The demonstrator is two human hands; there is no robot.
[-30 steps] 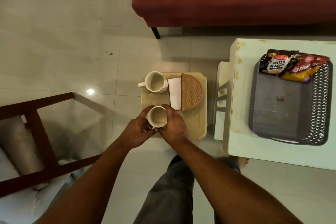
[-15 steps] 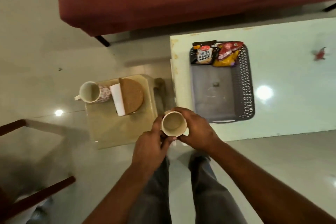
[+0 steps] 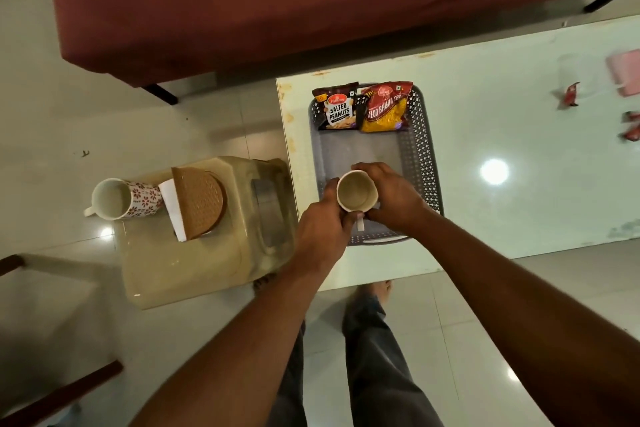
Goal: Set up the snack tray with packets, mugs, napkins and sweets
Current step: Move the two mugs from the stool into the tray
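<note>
Both hands, left hand (image 3: 320, 229) and right hand (image 3: 393, 198), grip closed around cream ceramic mug (image 3: 356, 191), above grey perforated plastic tray (image 3: 424, 156), pale worktop (image 3: 502, 135).

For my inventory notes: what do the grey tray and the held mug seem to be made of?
The grey tray looks like matte plastic: its walls are a perforated lattice. The mug is probably ceramic with a smooth finish: its pale rim is thick and even.
</note>
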